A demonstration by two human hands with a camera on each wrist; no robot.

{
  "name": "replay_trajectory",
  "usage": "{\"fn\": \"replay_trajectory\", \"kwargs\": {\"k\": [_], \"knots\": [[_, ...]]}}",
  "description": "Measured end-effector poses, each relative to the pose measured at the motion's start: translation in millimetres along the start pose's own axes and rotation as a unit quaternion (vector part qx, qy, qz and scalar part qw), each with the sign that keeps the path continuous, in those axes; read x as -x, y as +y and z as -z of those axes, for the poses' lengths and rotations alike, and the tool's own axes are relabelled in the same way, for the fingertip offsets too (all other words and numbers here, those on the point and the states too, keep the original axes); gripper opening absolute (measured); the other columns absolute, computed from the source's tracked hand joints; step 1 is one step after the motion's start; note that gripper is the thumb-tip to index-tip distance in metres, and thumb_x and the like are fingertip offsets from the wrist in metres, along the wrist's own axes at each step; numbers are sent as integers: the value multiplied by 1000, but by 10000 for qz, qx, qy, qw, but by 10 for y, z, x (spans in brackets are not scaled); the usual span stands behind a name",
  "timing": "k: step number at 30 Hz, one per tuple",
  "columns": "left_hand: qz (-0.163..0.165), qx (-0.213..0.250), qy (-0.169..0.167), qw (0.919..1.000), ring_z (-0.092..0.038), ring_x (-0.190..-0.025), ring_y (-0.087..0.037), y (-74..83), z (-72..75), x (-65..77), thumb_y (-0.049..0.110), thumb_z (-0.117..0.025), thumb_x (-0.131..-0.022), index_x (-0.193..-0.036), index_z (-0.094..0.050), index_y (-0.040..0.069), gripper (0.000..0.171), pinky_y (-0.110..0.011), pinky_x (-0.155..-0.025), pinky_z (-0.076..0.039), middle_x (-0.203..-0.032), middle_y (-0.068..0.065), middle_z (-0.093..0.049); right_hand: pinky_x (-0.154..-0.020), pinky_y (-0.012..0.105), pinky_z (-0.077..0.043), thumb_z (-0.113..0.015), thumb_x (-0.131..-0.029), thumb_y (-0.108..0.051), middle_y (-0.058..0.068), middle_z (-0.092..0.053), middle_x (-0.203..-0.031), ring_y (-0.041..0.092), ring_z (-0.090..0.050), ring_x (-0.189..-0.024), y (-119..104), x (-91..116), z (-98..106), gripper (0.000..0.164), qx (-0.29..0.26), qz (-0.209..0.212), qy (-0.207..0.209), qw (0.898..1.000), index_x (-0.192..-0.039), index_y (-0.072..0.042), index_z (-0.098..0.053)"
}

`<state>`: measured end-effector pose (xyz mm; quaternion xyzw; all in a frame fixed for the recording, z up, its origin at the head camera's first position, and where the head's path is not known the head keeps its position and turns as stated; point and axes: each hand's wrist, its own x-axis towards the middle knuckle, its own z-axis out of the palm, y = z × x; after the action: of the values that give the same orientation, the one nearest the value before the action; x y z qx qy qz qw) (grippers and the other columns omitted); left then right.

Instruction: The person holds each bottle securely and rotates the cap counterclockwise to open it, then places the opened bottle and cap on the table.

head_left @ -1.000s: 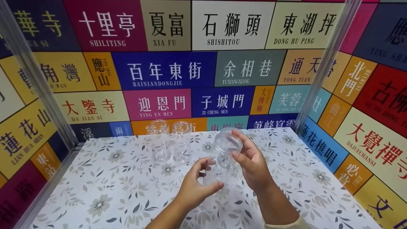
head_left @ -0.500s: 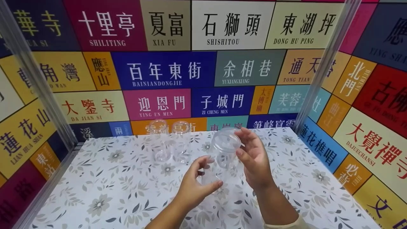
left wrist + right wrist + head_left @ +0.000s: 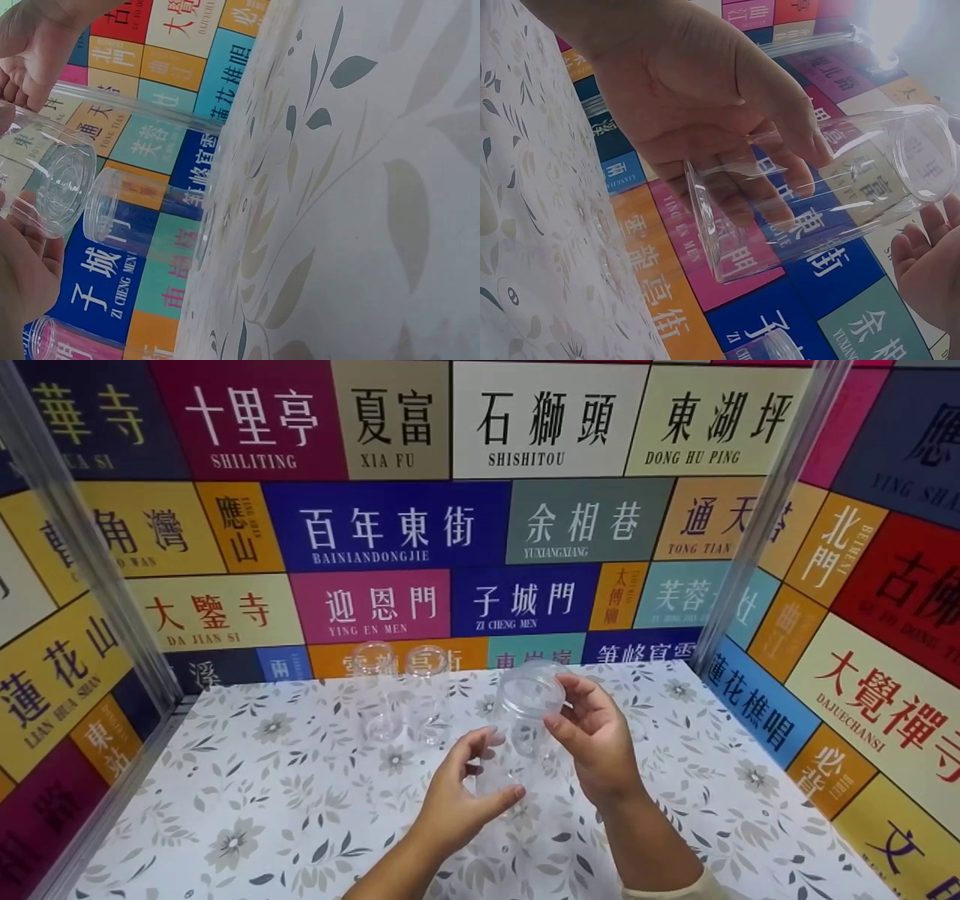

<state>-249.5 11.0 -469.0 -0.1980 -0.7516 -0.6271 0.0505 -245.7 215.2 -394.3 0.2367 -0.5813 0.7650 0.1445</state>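
Observation:
A clear plastic jar [image 3: 504, 765] is held above the table, tilted slightly. My left hand [image 3: 463, 795] grips its lower body, thumb on the near side and fingers round the far side. At the top, the fingers and thumb of my right hand [image 3: 606, 746] pinch the side of the clear round lid [image 3: 531, 696]. The right wrist view shows the jar's transparent wall [image 3: 847, 191] with nothing visible inside. In the left wrist view, the jar's round base [image 3: 66, 187] faces the table.
Two similar clear jars, one [image 3: 377, 701] left of the other [image 3: 428, 697], stand toward the back of the flower-patterned table [image 3: 300, 810]. Another clear jar [image 3: 146, 214] stands behind the held one. Printed panels [image 3: 390, 525] wall in the back and sides.
My right hand's fingers loosened and shifted back at the lid, then closed on its rim again. The jar and lid moved slightly left; my left hand has kept its grip.

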Motion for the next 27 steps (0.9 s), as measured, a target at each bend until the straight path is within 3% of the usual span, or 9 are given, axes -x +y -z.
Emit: {"fn": "replay_trajectory", "kwargs": {"k": [6,13,16,21,24,27], "knots": [[-37,22,-62,10000,-57,-127,-20,-7,-1,1,38,-92,-83,-148,-55,24,76,-36,-107,-50,-138,10,-67,-107,27,-57,-54,-101,1,1,-66,-140,16,-64,-127,5,8,26,48,22,22,-232,9997,-149,4,-49],[-71,82,-162,9998,-57,-127,-19,-17,-3,10,36,-91,-84,-148,-55,27,74,-36,-107,-50,-140,12,-67,-122,25,-44,-40,-104,-6,0,-58,-155,18,-53,-148,-10,12,44,60,21,-165,-495,9986,-161,12,-31],[-59,68,-163,9998,-57,-126,-18,-18,-5,9,37,-92,-84,-147,-55,28,74,-37,-108,-50,-140,13,-67,-125,24,-41,-38,-105,-7,5,-50,-163,20,-46,-154,-16,9,43,61,21,-233,-556,9982,-162,13,-28],[-60,52,-113,9999,-57,-126,-19,-16,-10,5,36,-92,-83,-146,-55,28,73,-36,-107,-49,-139,13,-67,-126,22,-38,-37,-106,-8,17,-34,-173,11,-42,-156,-12,13,36,62,88,-316,-531,9980,-164,11,-25],[-81,68,-62,9999,-57,-126,-22,-15,-13,5,36,-92,-82,-146,-56,26,74,-35,-106,-48,-139,13,-67,-123,24,-43,-41,-105,-6,15,-42,-168,12,-48,-151,-8,15,29,62,86,-179,-370,9991,-164,8,-27],[-88,79,-38,9999,-57,-125,-21,-11,-13,4,35,-93,-82,-147,-56,24,76,-34,-105,-48,-139,12,-67,-114,27,-52,-49,-102,-1,7,-57,-152,20,-57,-140,-2,14,17,56,71,87,-58,9999,-157,1,-39]]}}
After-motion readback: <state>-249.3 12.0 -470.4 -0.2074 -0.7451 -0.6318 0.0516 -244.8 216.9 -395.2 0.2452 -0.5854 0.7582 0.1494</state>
